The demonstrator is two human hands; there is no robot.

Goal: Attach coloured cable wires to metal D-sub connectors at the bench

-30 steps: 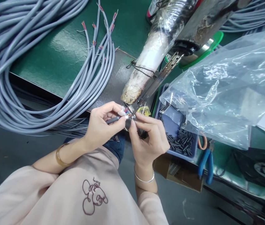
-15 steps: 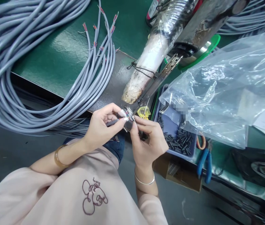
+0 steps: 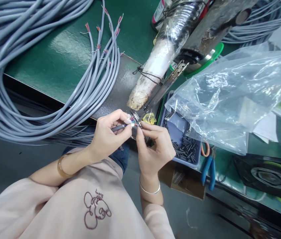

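My left hand (image 3: pixel 110 131) is closed, thumb and fingers pinching the stripped end of a grey cable (image 3: pixel 118 127). Thin coloured wires (image 3: pixel 133 120) fan out from that end. My right hand (image 3: pixel 156 142) grips a small multi-pin connector (image 3: pixel 135 116) between thumb and fingertips, and the wires meet its pins. Just above, the dark tip of a soldering iron (image 3: pixel 155 96) comes down close to the connector; whether it touches cannot be made out. A white-wrapped rod (image 3: pixel 146 79) with a blunt end hangs beside the iron.
A big coil of grey cables (image 3: pixel 48 122) fills the left, its stripped ends on the green bench (image 3: pixel 63 49). On the right are a blue tray (image 3: pixel 180 127) of small black pieces, a clear plastic bag (image 3: pixel 230 96), blue-handled pliers (image 3: pixel 208 169) and a cardboard box (image 3: pixel 190 184) below.
The view has shifted slightly, so the bench items sit further left. My hands keep their grip; the connector has turned a little beside the iron's tip.
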